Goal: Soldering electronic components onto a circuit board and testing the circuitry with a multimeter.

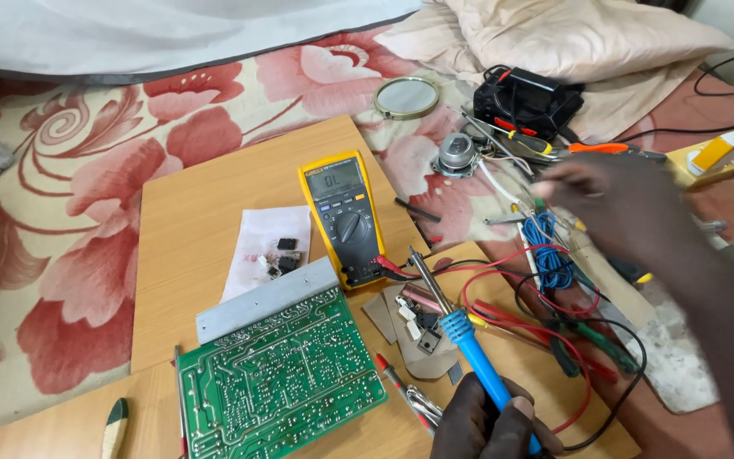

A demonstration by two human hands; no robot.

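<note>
Floral rug (61,212), wooden board (206,204) on it. Green circuit board (278,382) lies low on the wood, yellow multimeter (346,217) above it. Left hand (486,421) clenched round blue soldering iron (460,327), whose long axis runs up-left, tip near the meter's leads. Right hand (618,200) (blurred, grip unreadable) hovers over the wire clutter (554,263), well apart from the iron.

— What was gripped by the left hand (486,421)?
— A blue-handled soldering iron (460,327), beside a green circuit board (282,378). The blurred right hand (618,200) was held over tangled wires (554,280).
</note>
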